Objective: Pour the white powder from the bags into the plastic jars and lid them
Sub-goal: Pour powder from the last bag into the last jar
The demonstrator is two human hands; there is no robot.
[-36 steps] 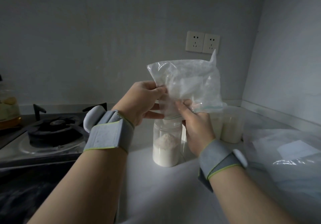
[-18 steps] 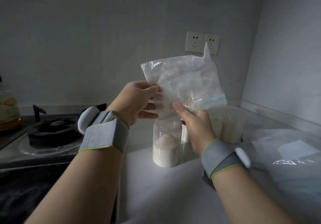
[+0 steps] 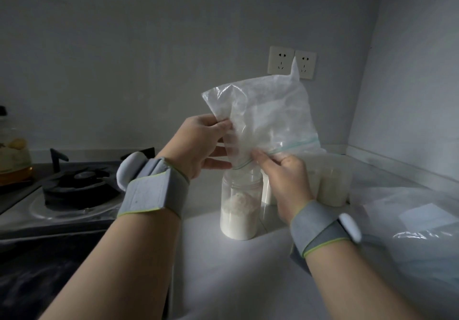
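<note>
A clear zip bag (image 3: 268, 116) with a dusting of white powder is held upside down, its mouth at the open top of a plastic jar (image 3: 239, 210) roughly half full of white powder. My left hand (image 3: 201, 145) pinches the bag's left side above the jar. My right hand (image 3: 283, 173) pinches the zip edge on the right, just above the jar's rim. Two more jars (image 3: 332, 185) holding powder stand behind my right hand, partly hidden by it.
The white counter (image 3: 223, 270) runs toward me. A gas hob (image 3: 74, 188) lies to the left, with a glass jar (image 3: 15, 155) at its far edge. Loose plastic bags (image 3: 417, 225) lie on the right. Two wall sockets (image 3: 291, 62) are behind.
The bag has been tipped further and shifted slightly right, its zip edge swinging out to the right. Both hands keep their hold above the jar.
</note>
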